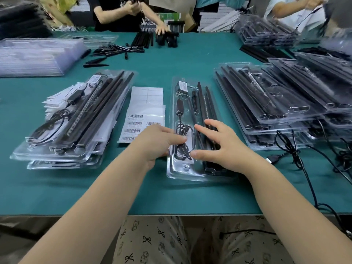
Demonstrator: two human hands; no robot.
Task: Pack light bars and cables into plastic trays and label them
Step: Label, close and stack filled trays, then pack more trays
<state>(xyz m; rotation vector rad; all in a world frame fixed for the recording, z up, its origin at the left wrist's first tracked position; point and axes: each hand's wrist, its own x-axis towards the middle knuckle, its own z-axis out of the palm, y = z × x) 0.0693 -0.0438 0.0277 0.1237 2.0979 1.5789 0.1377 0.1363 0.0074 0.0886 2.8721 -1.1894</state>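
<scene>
Hands spread, your left hand (pixel 159 141) and right hand (pixel 221 144) pressed one coiled cable (pixel 183 142) into one clear tray (pixel 178 172), gripping nothing

Bright even light; edges warped, blurred; plastic glare.

Barcodes — on the label sheet (pixel 142 122) and tray sticker (pixel 183 85) — print too small to read.

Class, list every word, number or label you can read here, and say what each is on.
None can be read.
Label sheet: barcodes, print too small.
Sticker on the middle tray: barcode, blurred.
Sticker on the left tray stack: blurred.
Green box at the far edge: no legible print.
</scene>
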